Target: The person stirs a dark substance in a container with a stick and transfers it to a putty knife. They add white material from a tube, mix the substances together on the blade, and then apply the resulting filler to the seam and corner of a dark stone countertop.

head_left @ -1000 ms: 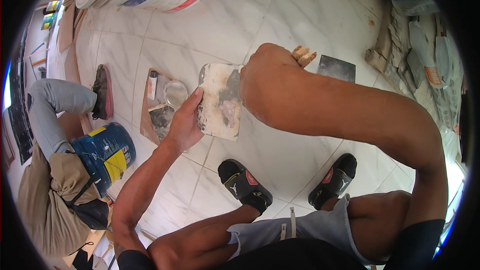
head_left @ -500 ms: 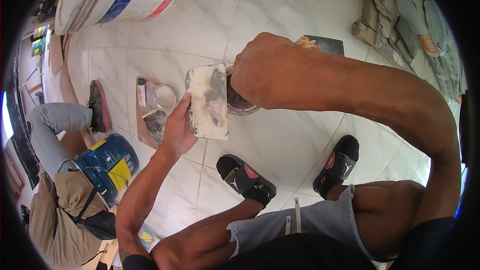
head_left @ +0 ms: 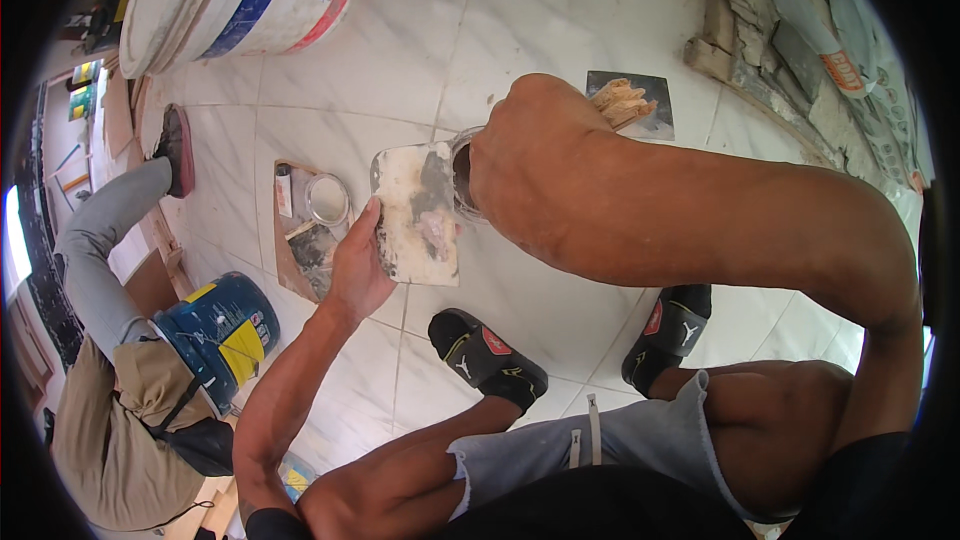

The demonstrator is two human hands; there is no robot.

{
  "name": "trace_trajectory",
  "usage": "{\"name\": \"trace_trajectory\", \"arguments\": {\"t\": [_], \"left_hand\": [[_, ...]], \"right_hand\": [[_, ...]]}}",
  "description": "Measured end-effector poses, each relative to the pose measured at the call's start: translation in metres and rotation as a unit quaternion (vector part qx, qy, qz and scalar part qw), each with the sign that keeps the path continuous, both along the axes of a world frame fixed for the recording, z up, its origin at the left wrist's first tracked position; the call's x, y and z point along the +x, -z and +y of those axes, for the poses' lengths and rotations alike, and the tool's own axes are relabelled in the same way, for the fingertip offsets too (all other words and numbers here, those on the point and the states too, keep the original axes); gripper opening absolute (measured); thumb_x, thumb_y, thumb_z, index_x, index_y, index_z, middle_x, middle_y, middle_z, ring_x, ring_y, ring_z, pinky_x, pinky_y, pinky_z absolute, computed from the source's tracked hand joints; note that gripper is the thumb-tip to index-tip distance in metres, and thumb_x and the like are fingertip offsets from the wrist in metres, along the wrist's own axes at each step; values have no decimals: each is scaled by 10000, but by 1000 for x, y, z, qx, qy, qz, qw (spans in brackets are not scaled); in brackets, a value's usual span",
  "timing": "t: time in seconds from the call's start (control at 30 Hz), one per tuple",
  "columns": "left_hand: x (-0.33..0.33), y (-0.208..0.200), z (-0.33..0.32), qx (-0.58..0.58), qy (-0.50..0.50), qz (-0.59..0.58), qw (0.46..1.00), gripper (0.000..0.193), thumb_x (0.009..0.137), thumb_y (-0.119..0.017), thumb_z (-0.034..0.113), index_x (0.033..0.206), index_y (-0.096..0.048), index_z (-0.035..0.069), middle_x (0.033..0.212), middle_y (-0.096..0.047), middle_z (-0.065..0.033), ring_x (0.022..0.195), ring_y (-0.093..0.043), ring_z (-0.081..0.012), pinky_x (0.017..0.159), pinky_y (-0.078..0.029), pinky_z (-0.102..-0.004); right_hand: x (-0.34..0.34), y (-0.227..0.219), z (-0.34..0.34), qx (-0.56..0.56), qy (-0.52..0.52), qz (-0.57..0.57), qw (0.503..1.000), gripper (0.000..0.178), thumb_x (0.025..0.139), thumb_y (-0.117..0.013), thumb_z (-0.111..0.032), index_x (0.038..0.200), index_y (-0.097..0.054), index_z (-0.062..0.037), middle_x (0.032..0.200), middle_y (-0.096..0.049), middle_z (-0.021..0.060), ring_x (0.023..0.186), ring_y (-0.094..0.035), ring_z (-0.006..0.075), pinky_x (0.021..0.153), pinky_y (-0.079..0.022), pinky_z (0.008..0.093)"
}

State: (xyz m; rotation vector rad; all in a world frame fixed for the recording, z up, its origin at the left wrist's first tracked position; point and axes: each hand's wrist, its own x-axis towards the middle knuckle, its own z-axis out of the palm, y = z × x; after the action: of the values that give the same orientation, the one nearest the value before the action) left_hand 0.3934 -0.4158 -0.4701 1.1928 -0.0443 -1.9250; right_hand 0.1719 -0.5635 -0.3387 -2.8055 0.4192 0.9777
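Note:
My left hand (head_left: 362, 265) grips a flat rectangular putty board (head_left: 418, 215) by its left edge, fingers behind it. Its pale face carries grey smears and a small pinkish lump. Just right of the board, a round open can (head_left: 463, 175) with dark inner walls stands partly covered. My right hand (head_left: 530, 155) is closed in a fist over this can, back of the hand uppermost; whatever its fingers hold is hidden. Beyond the knuckles, a splintered piece of wood (head_left: 622, 103) shows over a dark square plate (head_left: 655, 120) on the floor.
A wooden board (head_left: 287, 258) bears an open round tin (head_left: 327, 200) and a small tube. White tiled floor (head_left: 370, 70) spreads around. A large white bucket (head_left: 240, 0) lies far left. Near a blue bucket (head_left: 215, 330) sits another person (head_left: 130, 390). Rubble and bags (head_left: 800, 70) line the right.
My right fist and forearm have shifted slightly down in the view, uncovering more of the dark plate and wood. The other person's shoe has moved away. The putty board stays in my left hand.

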Motion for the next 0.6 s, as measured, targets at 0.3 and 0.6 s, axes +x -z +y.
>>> {"name": "trace_trajectory", "arguments": {"t": [0.3, 0.6], "left_hand": [[6, -8, -20, -31, 8, -50, 998, 458, 1075, -415, 350, 1420, -457, 53, 1358, -578, -67, 1236, -561, -210, 1064, -445, -403], [-2, -17, -19, -21, 49, -122, 991, 468, 1075, -413, 358, 1414, -451, 38, 1340, -583, -89, 1205, -587, -210, 1054, -463, -400]], "right_hand": [[12, 26, -9, 90, -32, 66, 993, 152, 788, -706, -116, 932, -753, -103, 950, -742, 51, 883, -719, 208, 697, -543, 344], [-16, 38, -2, 137, 101, -62, 983, 106, 744, -662, -36, 816, -740, -41, 820, -725, 148, 775, -725, 297, 641, -572, 398]]}}
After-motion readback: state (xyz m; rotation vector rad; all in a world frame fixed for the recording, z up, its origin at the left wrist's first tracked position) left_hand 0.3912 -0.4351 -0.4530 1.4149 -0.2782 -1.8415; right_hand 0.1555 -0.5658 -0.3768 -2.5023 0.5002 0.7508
